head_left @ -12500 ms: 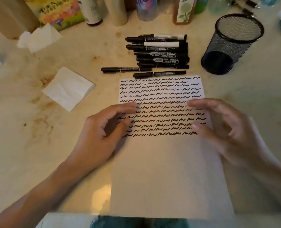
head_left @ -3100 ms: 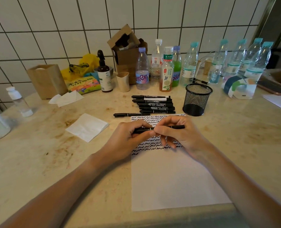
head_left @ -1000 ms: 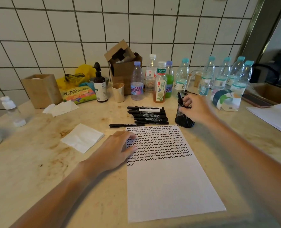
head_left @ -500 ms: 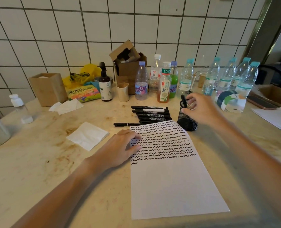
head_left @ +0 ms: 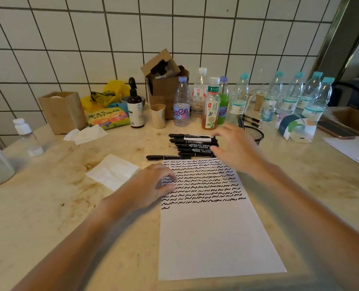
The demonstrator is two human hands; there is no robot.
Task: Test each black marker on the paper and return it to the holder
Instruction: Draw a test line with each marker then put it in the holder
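Observation:
A white sheet of paper (head_left: 214, 234) lies on the counter, its upper half filled with rows of black squiggles. My left hand (head_left: 147, 185) rests on the paper's upper left edge, fingers relaxed. Several black markers (head_left: 192, 144) lie in a row just beyond the paper, and one thin marker (head_left: 166, 157) lies apart at their left. My right hand (head_left: 235, 148) hovers blurred over the right end of the row, fingers spread, holding nothing. The black mesh holder (head_left: 255, 134) stands behind that hand, mostly hidden, with one marker tip (head_left: 240, 122) sticking up from it.
A folded white napkin (head_left: 113, 172) lies left of the paper. Bottles (head_left: 211, 103), a cup, a cardboard box (head_left: 166, 85) and a wooden box (head_left: 62, 111) line the tiled wall. More water bottles (head_left: 296, 95) and a tape roll (head_left: 295, 128) stand at the right.
My right hand has let go of the marker in the mesh holder and has swung left and down to the row of markers. My left hand stays on the paper.

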